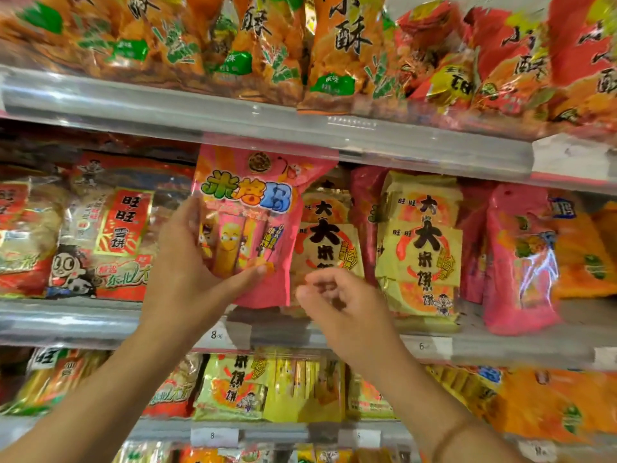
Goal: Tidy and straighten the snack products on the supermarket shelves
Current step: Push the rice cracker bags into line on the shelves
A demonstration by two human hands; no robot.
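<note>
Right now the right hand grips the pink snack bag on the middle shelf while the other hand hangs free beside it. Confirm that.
Wrong hand. The head view shows the left hand gripping the pink snack bag on the middle shelf, while the right hand hangs free beside it, fingers loosely curled and holding nothing.

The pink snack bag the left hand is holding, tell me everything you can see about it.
The pink snack bag is glossy plastic, printed with big cartoon lettering in green, orange and blue above smiling yellow stick characters. It stands roughly upright on the middle shelf, its top reaching the rail above, in front of a yellow rice cracker pack. The left hand grips its left edge, thumb across the lower front. The right hand is near, not touching.
</note>
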